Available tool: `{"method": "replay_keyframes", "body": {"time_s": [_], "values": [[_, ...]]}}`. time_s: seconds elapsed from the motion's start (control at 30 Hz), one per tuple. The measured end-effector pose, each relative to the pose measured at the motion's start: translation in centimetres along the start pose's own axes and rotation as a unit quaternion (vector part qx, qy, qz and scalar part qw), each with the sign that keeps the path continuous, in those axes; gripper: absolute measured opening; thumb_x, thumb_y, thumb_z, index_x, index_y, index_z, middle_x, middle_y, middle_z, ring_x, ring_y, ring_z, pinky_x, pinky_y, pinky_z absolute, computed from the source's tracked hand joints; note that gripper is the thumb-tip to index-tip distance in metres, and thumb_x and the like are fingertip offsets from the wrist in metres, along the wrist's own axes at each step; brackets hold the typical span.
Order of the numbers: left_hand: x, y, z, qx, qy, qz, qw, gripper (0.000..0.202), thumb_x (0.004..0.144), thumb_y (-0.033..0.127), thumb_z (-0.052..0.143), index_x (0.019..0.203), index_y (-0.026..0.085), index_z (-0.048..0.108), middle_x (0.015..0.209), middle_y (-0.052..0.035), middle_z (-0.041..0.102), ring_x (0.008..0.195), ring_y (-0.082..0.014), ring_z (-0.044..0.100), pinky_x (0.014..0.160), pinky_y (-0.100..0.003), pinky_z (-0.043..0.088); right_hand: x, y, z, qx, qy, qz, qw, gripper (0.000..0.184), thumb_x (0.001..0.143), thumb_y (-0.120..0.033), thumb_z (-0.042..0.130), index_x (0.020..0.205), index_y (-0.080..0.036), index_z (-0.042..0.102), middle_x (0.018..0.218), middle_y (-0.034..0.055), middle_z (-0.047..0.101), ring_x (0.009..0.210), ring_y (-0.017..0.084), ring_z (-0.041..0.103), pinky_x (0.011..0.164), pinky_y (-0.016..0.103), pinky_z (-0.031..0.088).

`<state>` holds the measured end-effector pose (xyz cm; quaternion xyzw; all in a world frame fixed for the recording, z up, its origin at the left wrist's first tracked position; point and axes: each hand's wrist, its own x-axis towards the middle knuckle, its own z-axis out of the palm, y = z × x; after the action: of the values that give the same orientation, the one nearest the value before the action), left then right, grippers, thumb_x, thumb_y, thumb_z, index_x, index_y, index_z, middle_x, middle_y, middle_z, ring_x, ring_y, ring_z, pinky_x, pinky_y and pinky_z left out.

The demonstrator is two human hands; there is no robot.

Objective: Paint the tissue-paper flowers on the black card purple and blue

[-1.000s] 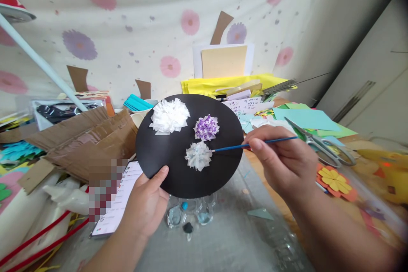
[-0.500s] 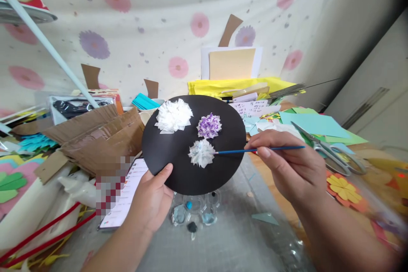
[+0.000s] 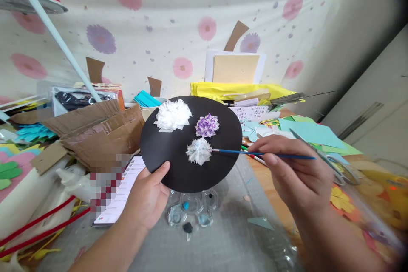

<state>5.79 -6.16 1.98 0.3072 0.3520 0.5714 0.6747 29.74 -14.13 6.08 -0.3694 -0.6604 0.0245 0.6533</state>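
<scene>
My left hand (image 3: 148, 197) grips the lower left edge of a round black card disc (image 3: 178, 165), thumb on top, holding it tilted up above the table. Three tissue flowers are stuck on the disc: a large white one (image 3: 172, 114), a purple one (image 3: 207, 125) and a pale bluish one (image 3: 199, 151). My right hand (image 3: 296, 170) pinches a thin blue paintbrush (image 3: 255, 153) whose tip touches the right side of the pale bluish flower.
A small clear paint palette (image 3: 191, 210) with blue and dark wells lies under the disc. Torn cardboard (image 3: 95, 129) is piled at left, a printed sheet (image 3: 117, 195) beside it. Scissors (image 3: 331, 161), green paper (image 3: 315, 134), a yellow paper flower (image 3: 341, 197) and yellow sheets (image 3: 242, 89) crowd the right and back.
The brush tip stays on the pale flower while my right hand has slid slightly right and lower. The view has shifted a little; the disc stays in my left hand.
</scene>
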Motion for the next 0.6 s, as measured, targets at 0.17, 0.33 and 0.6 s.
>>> {"method": "replay_keyframes", "body": {"time_s": [0.17, 0.33, 0.6], "values": [[0.1, -0.3, 0.4, 0.005, 0.008, 0.024, 1.0, 0.061, 0.075, 0.015, 0.077, 0.133, 0.023, 0.061, 0.123, -0.0078, 0.074, 0.134, -0.0292, 0.054, 0.113, -0.047, 0.041, 0.3, -0.4, -0.2, 0.044, 0.096, 0.008, 0.994, 0.009, 0.087, -0.019, 0.063, 0.09, -0.025, 0.07, 0.078, 0.0036, 0.07, 0.076, 0.023, 0.069, 0.069, 0.041, 0.056], [0.4, -0.8, 0.4, 0.022, 0.042, 0.051, 0.998, 0.052, 0.073, 0.013, 0.075, 0.124, 0.025, 0.067, 0.118, -0.0073, 0.076, 0.126, -0.0336, 0.059, 0.104, -0.05, 0.05, 0.2, -0.7, 0.1, 0.051, -0.1, 0.077, 0.991, 0.006, 0.087, -0.018, 0.066, 0.085, -0.024, 0.068, 0.074, 0.0011, 0.069, 0.07, 0.019, 0.067, 0.063, 0.035, 0.054], [0.5, -1.2, -0.3, 0.04, 0.034, 0.033, 0.998, 0.045, 0.078, 0.014, 0.073, 0.122, 0.018, 0.066, 0.123, -0.0115, 0.072, 0.12, -0.0346, 0.063, 0.099, -0.051, 0.051, -0.3, -0.4, 1.5, -0.026, -0.345, 0.057, 0.937, 0.005, 0.09, -0.018, 0.064, 0.085, -0.019, 0.064, 0.07, 0.0005, 0.07, 0.058, 0.01, 0.061, 0.054, 0.023, 0.048]]}}
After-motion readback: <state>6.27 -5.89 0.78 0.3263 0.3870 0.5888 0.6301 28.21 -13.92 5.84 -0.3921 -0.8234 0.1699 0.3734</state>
